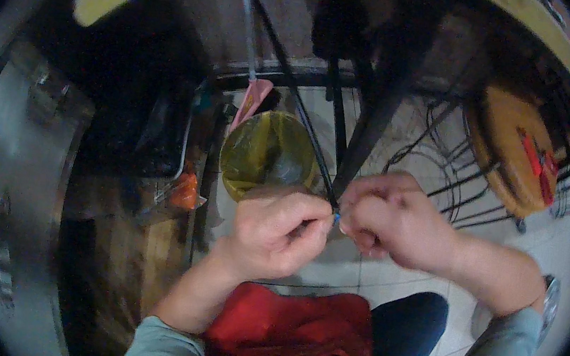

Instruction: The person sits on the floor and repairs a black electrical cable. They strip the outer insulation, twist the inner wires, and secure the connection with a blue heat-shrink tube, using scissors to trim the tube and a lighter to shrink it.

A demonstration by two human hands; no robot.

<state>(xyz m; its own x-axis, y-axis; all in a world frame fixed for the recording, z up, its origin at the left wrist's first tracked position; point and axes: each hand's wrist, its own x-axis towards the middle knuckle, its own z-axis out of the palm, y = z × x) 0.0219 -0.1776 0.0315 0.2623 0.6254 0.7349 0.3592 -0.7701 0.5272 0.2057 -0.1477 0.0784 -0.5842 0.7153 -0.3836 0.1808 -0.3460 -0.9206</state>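
My left hand (281, 234) and my right hand (397, 220) meet in front of me, fingers curled and closed. A tiny blue thing (337, 218) shows between their fingertips; its kind is too small to make out. Right behind it, a thin black rod (285, 64) and a thick dark bar (387, 98) slant down toward the fingertips. Whether either hand touches them I cannot tell. The palms and most of the fingertips are hidden. A red cloth (296, 322) covers my lap below the hands.
Beyond my left hand stands a yellowish bin (234, 154) with a clear liner, beside a pink scoop-shaped thing (255, 96). A round wooden stool (505, 127) bears a red item (539, 163). A metal cabinet (14, 180) and an orange packet (185, 191) are on the left.
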